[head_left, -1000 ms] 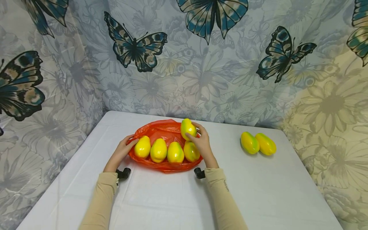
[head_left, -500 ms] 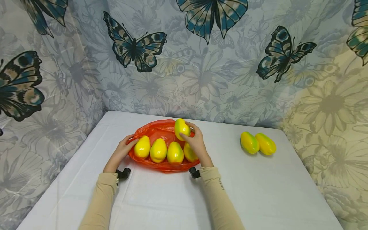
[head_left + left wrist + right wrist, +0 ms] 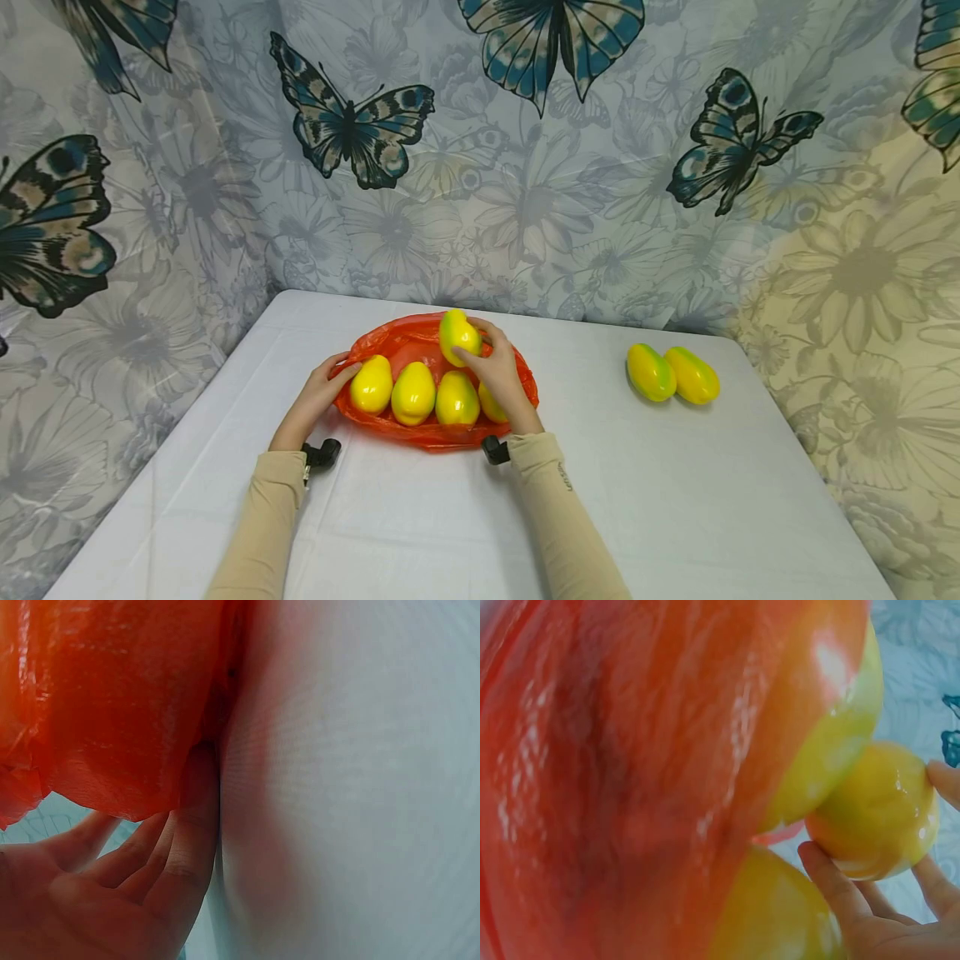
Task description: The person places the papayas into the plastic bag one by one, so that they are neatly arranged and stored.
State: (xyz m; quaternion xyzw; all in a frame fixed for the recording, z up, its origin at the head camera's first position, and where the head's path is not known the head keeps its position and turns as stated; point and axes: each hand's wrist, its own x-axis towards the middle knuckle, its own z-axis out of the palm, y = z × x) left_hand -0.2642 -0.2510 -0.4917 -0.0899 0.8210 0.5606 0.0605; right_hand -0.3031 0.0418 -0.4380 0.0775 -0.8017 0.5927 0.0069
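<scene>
A red plastic bag [image 3: 431,436] lies spread on the table with its mouth wide. Several yellow-green mangoes [image 3: 413,393] stand in a row along its near side. My left hand [image 3: 318,396] grips the bag's left edge, its thumb beside the leftmost mango [image 3: 371,384]; in the left wrist view its fingers [image 3: 187,847] run under the red plastic. My right hand [image 3: 501,372] holds another mango [image 3: 458,337] upright over the back right of the bag, also seen between the fingertips in the right wrist view. That hand partly hides the rightmost mango [image 3: 491,405] in the bag.
Two more mangoes, a left one [image 3: 651,372] and a right one [image 3: 692,376], lie touching each other on the table's right side. A white cloth covers the table [image 3: 420,525]. Butterfly-patterned fabric [image 3: 525,208] hangs behind it.
My right hand has moved left with the mango, from the bag's right edge to over its back right part. My left hand has stayed at the bag's left edge.
</scene>
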